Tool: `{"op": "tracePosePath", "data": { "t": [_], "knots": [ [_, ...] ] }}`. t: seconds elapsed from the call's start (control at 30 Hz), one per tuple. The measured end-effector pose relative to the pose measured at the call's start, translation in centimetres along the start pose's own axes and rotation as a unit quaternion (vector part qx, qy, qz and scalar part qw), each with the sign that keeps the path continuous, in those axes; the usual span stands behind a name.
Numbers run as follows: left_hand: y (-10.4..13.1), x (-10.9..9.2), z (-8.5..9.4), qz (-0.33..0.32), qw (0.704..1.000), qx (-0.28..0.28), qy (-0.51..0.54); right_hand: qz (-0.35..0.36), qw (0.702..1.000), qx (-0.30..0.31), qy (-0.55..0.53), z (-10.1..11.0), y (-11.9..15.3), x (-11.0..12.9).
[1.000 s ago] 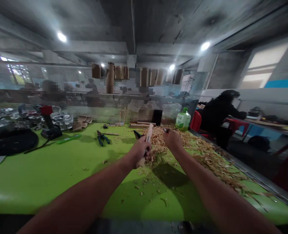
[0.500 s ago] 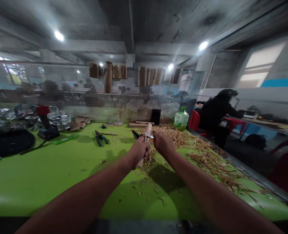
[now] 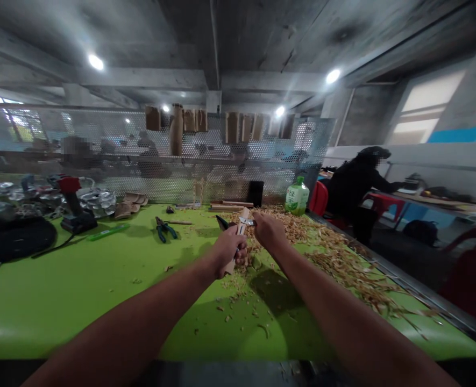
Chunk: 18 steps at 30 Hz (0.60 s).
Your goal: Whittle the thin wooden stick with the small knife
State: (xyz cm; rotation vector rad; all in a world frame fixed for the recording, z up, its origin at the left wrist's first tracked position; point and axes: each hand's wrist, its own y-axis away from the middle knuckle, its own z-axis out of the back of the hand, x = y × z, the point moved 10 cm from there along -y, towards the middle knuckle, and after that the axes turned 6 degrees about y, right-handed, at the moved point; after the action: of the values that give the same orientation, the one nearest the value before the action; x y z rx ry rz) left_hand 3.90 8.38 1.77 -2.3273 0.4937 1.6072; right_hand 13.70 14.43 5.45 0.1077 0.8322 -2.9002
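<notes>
My left hand (image 3: 230,250) is wrapped round a pale strip of wood (image 3: 241,229) that slants up and away from me over the green table. The strip's lower end shows below the fist. My right hand (image 3: 268,231) is closed on a small knife (image 3: 246,221), and its metal blade lies across the upper part of the wood. Most of the knife's handle is hidden by the fingers. Wood shavings (image 3: 298,228) are heaped behind and to the right of my right hand.
Pliers (image 3: 165,229) and a green cutter (image 3: 108,232) lie to the left, near a red and black drill (image 3: 74,204). Wood strips (image 3: 232,206) and a green bottle (image 3: 297,197) stand at the back. A person in black (image 3: 354,183) sits at the right.
The strip's top end and the blade have shifted slightly left and tilted in my hands. The whole view has also turned a little to the right.
</notes>
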Motion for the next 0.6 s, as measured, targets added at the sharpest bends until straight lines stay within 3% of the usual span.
{"op": "tracePosePath", "data": {
  "t": [0.07, 0.17, 0.23, 0.3, 0.37, 0.47, 0.53, 0.6],
  "knots": [
    [0.5, 0.3, -0.3, 0.008, 1.000, 0.011, 0.001, -0.028, 0.999, 0.005, -0.021, -0.5, -0.4, -1.7],
    [1.8, 0.9, -2.7, 0.020, 0.995, 0.093, 0.000, -0.202, 0.975, 0.070, -0.061, -2.4, 0.2, -8.9],
    [2.4, 1.1, -4.1, 0.018, 0.990, 0.141, 0.025, -0.279, 0.955, 0.072, -0.068, -2.5, 0.8, -12.8],
    [2.0, 0.9, -3.7, -0.001, 0.992, 0.122, 0.035, -0.298, 0.950, 0.039, -0.082, -1.9, 0.9, -14.3],
    [0.8, 0.5, -1.8, -0.020, 0.998, 0.058, 0.032, -0.265, 0.957, 0.007, -0.119, -1.3, 0.3, -12.8],
    [-0.7, -0.5, 2.2, -0.048, 0.996, -0.060, 0.042, -0.159, 0.964, -0.045, -0.210, -0.4, -0.6, -7.4],
    [-1.0, -2.0, 4.7, -0.101, 0.984, -0.137, 0.056, -0.098, 0.946, -0.058, -0.302, -0.2, -0.6, -4.0],
    [-0.8, -3.6, 6.5, -0.161, 0.965, -0.195, 0.071, -0.074, 0.909, -0.028, -0.410, -0.8, -0.1, -1.7]
  ]
}}
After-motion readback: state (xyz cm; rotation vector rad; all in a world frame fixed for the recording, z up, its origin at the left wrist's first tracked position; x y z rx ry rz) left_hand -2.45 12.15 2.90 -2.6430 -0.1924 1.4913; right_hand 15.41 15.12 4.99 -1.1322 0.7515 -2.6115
